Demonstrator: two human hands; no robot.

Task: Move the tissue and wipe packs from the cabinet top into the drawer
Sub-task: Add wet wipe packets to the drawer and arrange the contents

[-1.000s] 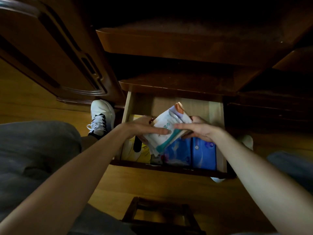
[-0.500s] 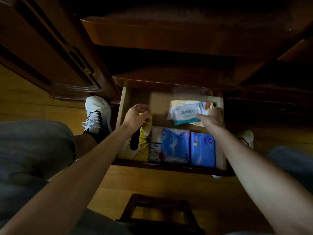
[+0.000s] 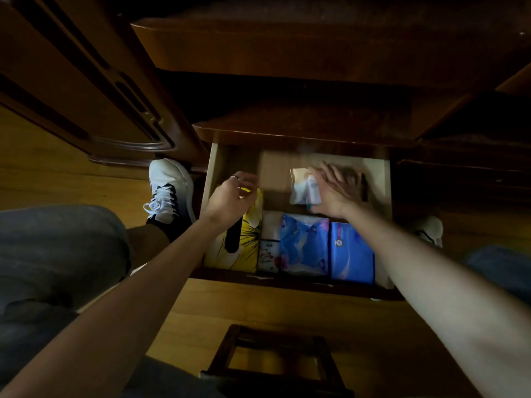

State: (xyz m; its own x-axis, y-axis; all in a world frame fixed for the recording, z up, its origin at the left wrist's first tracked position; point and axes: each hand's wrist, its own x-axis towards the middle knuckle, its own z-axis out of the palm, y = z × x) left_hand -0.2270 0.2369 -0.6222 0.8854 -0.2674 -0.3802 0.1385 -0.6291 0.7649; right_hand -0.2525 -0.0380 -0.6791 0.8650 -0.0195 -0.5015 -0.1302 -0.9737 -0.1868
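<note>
Wipe pack (image 3: 303, 188) lies at the back of the open drawer (image 3: 383, 179), under the right hand (image 3: 334, 191), whose spread fingers press flat on it rather than clasp it. Left hand (image 3: 231, 198) hangs loosely curled over the yellow tissue box (image 3: 248, 239), its grip released and holding nothing. Two blue tissue packs (image 3: 327, 245) fill the front row beside a small white pack (image 3: 270, 244).
</note>
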